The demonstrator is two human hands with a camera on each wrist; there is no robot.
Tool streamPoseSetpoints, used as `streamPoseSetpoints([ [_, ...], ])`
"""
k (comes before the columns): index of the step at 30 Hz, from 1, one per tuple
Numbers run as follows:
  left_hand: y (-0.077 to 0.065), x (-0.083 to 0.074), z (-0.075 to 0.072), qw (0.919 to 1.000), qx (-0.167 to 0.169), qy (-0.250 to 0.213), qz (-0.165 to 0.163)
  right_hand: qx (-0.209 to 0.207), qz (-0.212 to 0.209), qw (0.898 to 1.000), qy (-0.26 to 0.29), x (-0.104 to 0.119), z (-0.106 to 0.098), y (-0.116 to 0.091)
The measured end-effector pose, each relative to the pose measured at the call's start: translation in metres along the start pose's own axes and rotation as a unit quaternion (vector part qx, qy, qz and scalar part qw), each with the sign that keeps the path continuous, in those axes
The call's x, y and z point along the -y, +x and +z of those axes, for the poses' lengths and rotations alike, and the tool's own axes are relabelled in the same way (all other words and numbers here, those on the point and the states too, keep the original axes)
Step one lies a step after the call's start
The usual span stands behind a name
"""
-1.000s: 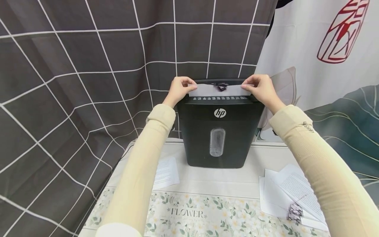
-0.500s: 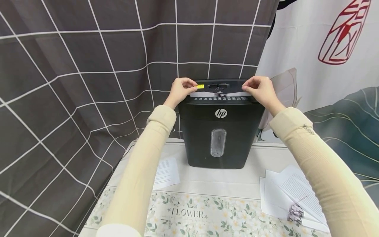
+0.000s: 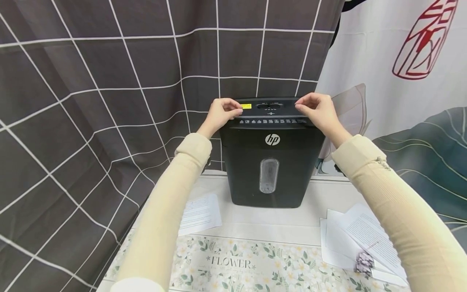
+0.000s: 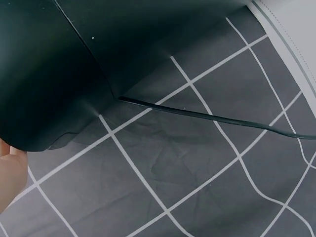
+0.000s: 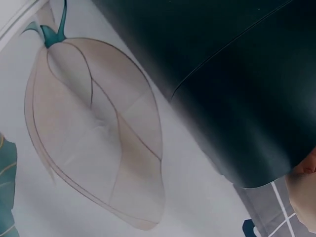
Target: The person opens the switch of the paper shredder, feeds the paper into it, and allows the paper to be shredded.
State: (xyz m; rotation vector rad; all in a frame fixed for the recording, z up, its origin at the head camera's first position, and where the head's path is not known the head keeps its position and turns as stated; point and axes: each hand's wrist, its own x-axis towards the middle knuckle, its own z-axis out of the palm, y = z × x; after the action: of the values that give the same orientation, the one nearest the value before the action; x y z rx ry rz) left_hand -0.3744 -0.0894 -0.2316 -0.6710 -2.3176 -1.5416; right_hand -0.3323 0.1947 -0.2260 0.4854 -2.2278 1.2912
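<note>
A black paper shredder with an HP logo and a small clear window stands upright at the back of the table. My left hand is at the left end of its top, beside a yellow label, fingers loosely bent and nothing between them. Over the right end of the top, my right hand has thumb and forefinger near each other, with no paper showing there. The wrist views show mostly the shredder's dark sides, with part of the left hand and right hand at the frame edges.
Printed sheets lie left of the shredder, and more papers with a flower picture lie at the right. A floral mat covers the front. A black cord runs along the grid curtain behind.
The white sheet both hands pinched has sunk down into the shredder's slot and out of sight. Its fingers parted from it, the left hand has drifted slightly left and down; the right shifted slightly left.
</note>
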Motion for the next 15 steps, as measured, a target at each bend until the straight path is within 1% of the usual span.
streamPoseSetpoints([
  [3, -0.004, 0.0, -0.005, 0.9998, -0.002, -0.018, 0.01, 0.006, -0.008, 1.0, 0.016, 0.003, 0.001, -0.001],
  [7, -0.013, 0.003, -0.011, 0.9984, -0.021, -0.041, 0.033, 0.012, -0.015, 0.999, 0.037, 0.007, 0.005, -0.007],
  [12, -0.027, 0.009, -0.011, 0.9941, -0.045, -0.072, 0.068, 0.016, -0.015, 0.997, 0.079, 0.011, 0.013, -0.02],
  [15, -0.035, 0.01, -0.011, 0.9917, -0.05, -0.085, 0.082, 0.024, -0.017, 0.995, 0.091, 0.016, 0.018, -0.027],
])
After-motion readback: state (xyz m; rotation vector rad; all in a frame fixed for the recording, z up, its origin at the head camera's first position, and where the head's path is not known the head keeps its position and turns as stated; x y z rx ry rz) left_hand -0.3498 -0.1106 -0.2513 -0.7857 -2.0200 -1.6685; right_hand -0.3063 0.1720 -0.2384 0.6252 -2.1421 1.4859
